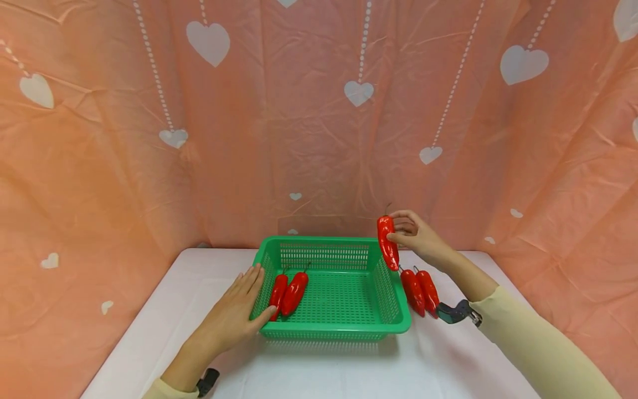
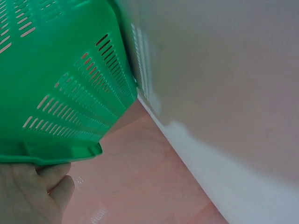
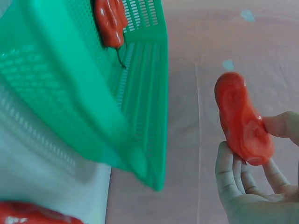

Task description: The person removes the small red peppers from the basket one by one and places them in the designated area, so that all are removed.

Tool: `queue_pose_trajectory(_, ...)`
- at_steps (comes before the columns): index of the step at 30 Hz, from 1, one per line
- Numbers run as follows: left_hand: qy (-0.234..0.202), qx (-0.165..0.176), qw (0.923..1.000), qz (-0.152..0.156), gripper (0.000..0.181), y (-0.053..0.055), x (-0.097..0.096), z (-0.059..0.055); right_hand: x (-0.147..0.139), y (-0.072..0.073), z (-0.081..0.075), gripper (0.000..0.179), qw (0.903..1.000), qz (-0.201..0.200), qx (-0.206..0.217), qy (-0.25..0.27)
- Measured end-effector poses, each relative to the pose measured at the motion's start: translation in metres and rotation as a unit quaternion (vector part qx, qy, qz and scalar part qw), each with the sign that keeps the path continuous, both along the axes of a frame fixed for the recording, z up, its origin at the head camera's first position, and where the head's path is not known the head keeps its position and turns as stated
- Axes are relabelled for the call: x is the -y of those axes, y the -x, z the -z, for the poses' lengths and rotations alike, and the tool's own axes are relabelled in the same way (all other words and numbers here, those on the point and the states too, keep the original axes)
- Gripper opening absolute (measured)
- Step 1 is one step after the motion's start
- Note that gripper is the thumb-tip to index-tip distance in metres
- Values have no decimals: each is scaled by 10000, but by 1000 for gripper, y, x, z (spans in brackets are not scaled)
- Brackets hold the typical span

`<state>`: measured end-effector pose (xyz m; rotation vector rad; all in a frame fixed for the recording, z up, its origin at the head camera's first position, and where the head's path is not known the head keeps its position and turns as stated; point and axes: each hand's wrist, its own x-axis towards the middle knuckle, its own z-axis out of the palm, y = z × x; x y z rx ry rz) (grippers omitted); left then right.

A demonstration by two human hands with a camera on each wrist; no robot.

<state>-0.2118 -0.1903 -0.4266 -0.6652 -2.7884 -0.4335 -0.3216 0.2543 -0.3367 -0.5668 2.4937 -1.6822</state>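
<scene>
Backdrop (image 1: 309,138) behind pepper (image 1: 386,245) in right hand (image 1: 420,236)

Peach curtain (image 1: 309,138) (heart-printed), white tabletop (image 1: 339,374)

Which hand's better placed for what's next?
Probably the right hand, to lower the long, glossy red pepper it holds into the green plastic basket; the left hand touches the basket's left side.

Basket (image 1: 334,327), two peppers (image 1: 412,292) on table (image 1: 319,374)
</scene>
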Motion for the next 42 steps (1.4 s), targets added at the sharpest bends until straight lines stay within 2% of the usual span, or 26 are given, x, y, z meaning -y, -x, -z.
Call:
queue_pose_trajectory(7,-8,28,10000,9,88,0,0,0,-24,-6,6,60,9996,168,-92,-225)
queue_pose_trajectory(12,-22,42,10000,15,88,0,-1,-2,-42,-10,15,62,9987,440,5,-265)
queue_pose_trajectory(19,-28,44,10000,18,87,-1,-1,-2,-64,-14,29,65,9980,567,98,-260)
queue_pose_trajectory(27,-41,16,10000,18,87,0,0,-1,-84,-15,44,71,9949,841,390,-406)
queue_pose_trajectory(42,-49,8,10000,4,87,-1,-1,-2,-116,-22,69,76,9862,1009,796,-1040)
